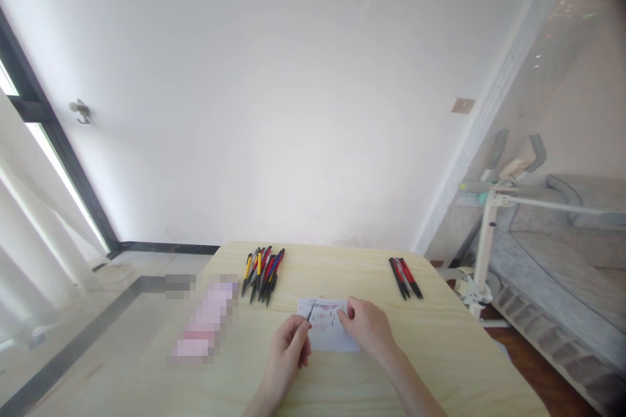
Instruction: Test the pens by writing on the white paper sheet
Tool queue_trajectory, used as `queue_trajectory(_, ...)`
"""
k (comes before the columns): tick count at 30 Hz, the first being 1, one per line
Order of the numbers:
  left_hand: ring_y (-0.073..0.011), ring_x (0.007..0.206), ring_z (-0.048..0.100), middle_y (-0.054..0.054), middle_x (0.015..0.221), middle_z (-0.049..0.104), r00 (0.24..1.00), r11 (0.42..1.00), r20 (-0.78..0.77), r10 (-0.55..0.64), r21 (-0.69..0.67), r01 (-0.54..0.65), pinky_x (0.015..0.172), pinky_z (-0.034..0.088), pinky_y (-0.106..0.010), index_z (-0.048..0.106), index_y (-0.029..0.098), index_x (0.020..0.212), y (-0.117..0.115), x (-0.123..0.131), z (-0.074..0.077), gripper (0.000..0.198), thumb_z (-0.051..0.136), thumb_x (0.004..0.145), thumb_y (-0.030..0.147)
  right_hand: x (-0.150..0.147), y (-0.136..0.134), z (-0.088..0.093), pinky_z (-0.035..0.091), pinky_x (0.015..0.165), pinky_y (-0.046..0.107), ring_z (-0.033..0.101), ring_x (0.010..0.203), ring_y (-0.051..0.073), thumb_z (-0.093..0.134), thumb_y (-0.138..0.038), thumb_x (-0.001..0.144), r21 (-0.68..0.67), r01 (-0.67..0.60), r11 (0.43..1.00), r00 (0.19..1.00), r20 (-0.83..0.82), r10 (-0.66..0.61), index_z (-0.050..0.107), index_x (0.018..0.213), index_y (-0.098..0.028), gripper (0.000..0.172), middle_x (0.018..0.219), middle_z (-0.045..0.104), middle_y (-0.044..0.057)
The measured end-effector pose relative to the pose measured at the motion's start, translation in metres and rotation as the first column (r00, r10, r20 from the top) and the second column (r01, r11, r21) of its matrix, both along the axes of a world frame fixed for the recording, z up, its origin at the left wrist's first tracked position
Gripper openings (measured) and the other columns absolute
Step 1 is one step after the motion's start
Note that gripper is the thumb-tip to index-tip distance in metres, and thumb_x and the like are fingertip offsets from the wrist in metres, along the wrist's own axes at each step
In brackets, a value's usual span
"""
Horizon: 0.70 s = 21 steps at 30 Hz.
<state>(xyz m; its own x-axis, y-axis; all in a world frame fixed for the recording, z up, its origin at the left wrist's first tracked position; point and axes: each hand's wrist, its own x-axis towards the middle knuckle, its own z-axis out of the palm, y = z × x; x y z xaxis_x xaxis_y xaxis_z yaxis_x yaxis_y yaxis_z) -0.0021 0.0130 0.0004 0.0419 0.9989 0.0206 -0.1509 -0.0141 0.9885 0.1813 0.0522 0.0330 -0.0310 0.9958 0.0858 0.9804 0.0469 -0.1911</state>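
My left hand (288, 346) is closed, pinching a slim dark rod that looks like a pen refill (311, 310) between thumb and forefinger. Its thin end points up and away over a white sheet of paper (337, 341). Reddish and dark marks show on the paper's upper half. On the right side of the sheet, my right hand (369, 326) rests with thumb and forefinger bent close together at the upper corner; what they hold, if anything, is too small to make out.
A pile of click pens (261, 277) with red, yellow, blue and grey barrels lies at the table's back left. Several red and grey pens (405, 279) lie side by side at the back right. The wooden table (430, 365) stands before a white wall; exercise equipment (484, 241) is beyond its right edge.
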Motion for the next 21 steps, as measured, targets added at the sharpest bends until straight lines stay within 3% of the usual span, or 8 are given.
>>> queue_trajectory(9, -0.0057, 0.033, 0.040, 0.008, 0.041, 0.047, 1.000, 1.000, -0.002, -0.002, 0.007, 0.002, 0.034, 0.026, -0.016, 0.051, 0.017, 0.072, -0.0001, -0.0002, -0.0008, 0.028, 0.051, 0.078, 0.045, -0.0024, -0.0003, -0.0080, 0.029, 0.054, 0.023, 0.057, 0.063, 0.015, 0.044, -0.044, 0.083, 0.014, -0.043, 0.999, 0.999, -0.033, 0.043, 0.060, 0.065, -0.021, 0.033, 0.066, 0.065, 0.002)
queue_trajectory(21, -0.0064, 0.033, 0.041, 0.007, 0.041, 0.048, 1.000, 1.000, -0.018, -0.005, 0.006, 0.005, 0.035, 0.027, -0.016, 0.051, 0.017, 0.071, 0.0010, -0.0006, -0.0026, 0.029, 0.050, 0.078, 0.046, -0.0014, -0.0005, -0.0039, 0.028, 0.053, 0.023, 0.057, 0.063, 0.014, 0.045, -0.037, 0.083, -0.007, -0.044, 0.999, 0.997, -0.070, 0.044, 0.061, 0.067, -0.021, 0.028, 0.067, 0.065, 0.001)
